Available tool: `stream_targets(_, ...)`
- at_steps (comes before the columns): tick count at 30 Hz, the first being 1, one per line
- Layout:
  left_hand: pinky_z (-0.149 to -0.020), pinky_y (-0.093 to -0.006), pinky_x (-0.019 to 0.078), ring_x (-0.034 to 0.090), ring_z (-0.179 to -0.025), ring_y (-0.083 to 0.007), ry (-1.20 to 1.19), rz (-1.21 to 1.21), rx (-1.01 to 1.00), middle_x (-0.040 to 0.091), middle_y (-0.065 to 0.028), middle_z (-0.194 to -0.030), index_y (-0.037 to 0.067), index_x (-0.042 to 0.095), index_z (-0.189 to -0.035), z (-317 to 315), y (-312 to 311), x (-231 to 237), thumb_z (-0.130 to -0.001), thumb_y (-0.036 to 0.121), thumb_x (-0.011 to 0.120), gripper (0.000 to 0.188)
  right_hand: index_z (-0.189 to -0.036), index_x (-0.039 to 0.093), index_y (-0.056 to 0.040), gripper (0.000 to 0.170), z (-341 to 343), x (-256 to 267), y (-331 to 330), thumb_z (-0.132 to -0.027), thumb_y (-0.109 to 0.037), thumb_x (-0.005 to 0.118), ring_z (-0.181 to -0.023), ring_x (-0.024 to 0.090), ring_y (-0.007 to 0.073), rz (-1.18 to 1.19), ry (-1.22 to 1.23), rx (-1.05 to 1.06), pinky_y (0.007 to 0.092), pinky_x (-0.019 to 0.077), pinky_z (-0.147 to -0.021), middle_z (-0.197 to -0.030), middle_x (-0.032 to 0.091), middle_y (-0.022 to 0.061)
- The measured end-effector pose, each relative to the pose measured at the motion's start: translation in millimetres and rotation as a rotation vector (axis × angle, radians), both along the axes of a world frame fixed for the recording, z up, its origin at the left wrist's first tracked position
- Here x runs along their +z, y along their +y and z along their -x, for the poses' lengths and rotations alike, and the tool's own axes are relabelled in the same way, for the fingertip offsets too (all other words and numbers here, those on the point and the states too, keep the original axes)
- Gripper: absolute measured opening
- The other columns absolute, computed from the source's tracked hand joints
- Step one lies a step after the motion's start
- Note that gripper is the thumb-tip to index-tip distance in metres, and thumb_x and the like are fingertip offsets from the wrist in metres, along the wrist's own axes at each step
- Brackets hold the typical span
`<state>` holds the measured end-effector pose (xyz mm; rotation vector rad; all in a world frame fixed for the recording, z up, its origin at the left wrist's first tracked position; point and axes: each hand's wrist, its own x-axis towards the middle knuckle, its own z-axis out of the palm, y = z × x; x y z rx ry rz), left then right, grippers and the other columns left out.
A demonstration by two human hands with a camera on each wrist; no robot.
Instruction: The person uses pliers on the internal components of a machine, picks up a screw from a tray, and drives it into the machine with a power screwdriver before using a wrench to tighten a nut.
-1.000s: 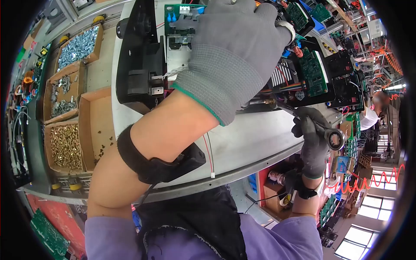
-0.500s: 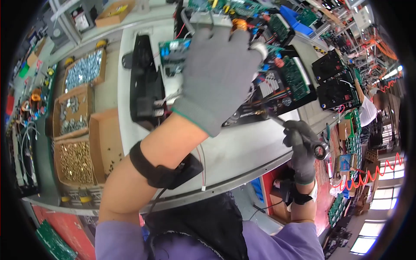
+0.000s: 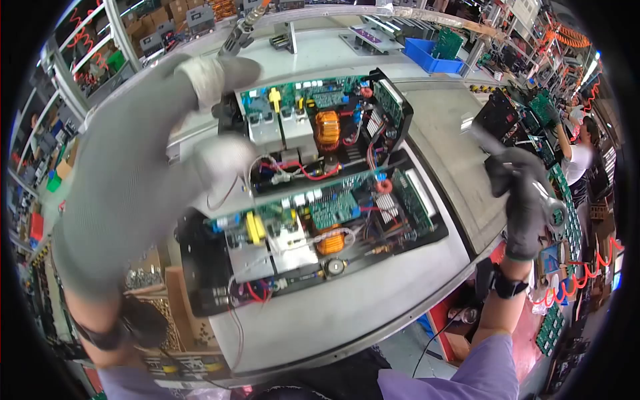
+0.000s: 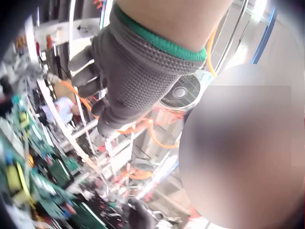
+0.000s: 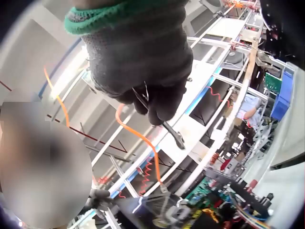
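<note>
My left hand (image 3: 127, 167), in a grey glove with white wrapping on finger and thumb, is raised at the left of the head view and blurred. Its fingers are spread with nothing between them, as the left wrist view also shows. Beyond its fingertips hangs a grey powered screwdriver (image 3: 237, 39). My right hand (image 3: 523, 200), gloved too, grips a wrench (image 3: 555, 215) whose ring end sticks out below the fist; its other end (image 5: 175, 136) shows in the right wrist view. Two opened electronic units, a front one (image 3: 333, 212) and a back one (image 3: 328, 130), lie between the hands.
Cardboard trays of small metal parts (image 3: 143, 277) stand at the left, partly behind my left arm. A blue bin (image 3: 433, 61) is at the back. Black units (image 3: 497, 113) and another person (image 3: 577, 160) are at the right. The bench edge (image 3: 320, 353) runs in front.
My left hand has lifted off the unit and swung left and up, uncovering both units. The right hand keeps its wrench and has moved away from the units. The head view has tilted up.
</note>
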<state>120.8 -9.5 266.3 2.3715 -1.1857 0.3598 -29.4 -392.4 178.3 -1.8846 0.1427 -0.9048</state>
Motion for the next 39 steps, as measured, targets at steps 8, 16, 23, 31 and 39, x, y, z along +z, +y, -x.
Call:
stream_targets(8,-0.102,-0.0370,0.0422,0.058,-0.117,-0.0286,0.203,-0.351,0.071,0.062,-0.0179,-0.126,0.005,0.054,-0.136,-151.6,-42.5,-56.2,-0.088,0.028,0.067,0.055,-0.100,0.069,0.0025,0.034,-70.9,-52.4,0.8,-0.092,-0.031,0.064,-0.067,0.059,0.0126,0.069,0.367,0.296,0.0268,0.0477,-0.061,-0.080,0.065,0.0063)
stream_targets(16,-0.076,-0.0397,0.0474,0.062,-0.077,-0.0343,0.151,-0.365,0.034,0.064,-0.0214,-0.083,0.007,0.061,-0.128,-176.0,-61.5,-85.1,-0.091,0.038,0.064,0.049,-0.096,0.068,0.0024,0.023,-96.6,-74.8,5.2,-0.088,-0.016,0.057,-0.063,0.059,0.0213,0.309,0.347,0.327,0.0328,0.0461,-0.058,-0.075,0.061,0.0118)
stream_targets(23,-0.076,-0.0399,0.0477,0.063,-0.080,-0.0373,0.066,-0.232,-0.042,0.065,-0.0223,-0.087,0.005,0.063,-0.124,-179.7,-54.8,-99.5,-0.092,0.046,0.062,0.052,-0.098,0.068,0.0018,0.024,-88.3,-109.9,1.1,-0.090,-0.020,0.060,-0.064,0.062,0.0237,0.327,0.322,0.323,0.0327,0.0475,-0.058,-0.077,0.062,0.0123)
stream_targets(31,-0.074,-0.0408,0.0474,0.063,-0.079,-0.0373,0.074,-0.278,0.011,0.064,-0.0219,-0.084,0.006,0.063,-0.124,-174.5,-55.4,-96.9,-0.092,0.049,0.062,0.054,-0.106,0.066,-0.0066,0.033,-96.9,-114.5,22.8,-0.073,-0.006,0.071,-0.069,0.067,0.0246,0.624,0.395,0.283,0.0323,0.0531,-0.061,-0.081,0.063,0.0100)
stream_targets(39,-0.072,-0.0419,0.0464,0.061,-0.075,-0.0373,0.029,-0.311,0.027,0.061,-0.0213,-0.077,0.008,0.063,-0.124,-176.7,-54.2,-100.1,-0.091,0.052,0.061,0.055,-0.099,0.066,-0.0010,0.019,-101.8,-98.9,30.3,-0.085,-0.013,0.065,-0.063,0.058,0.0211,0.315,0.458,0.158,0.0325,0.0451,-0.058,-0.076,0.058,0.0073)
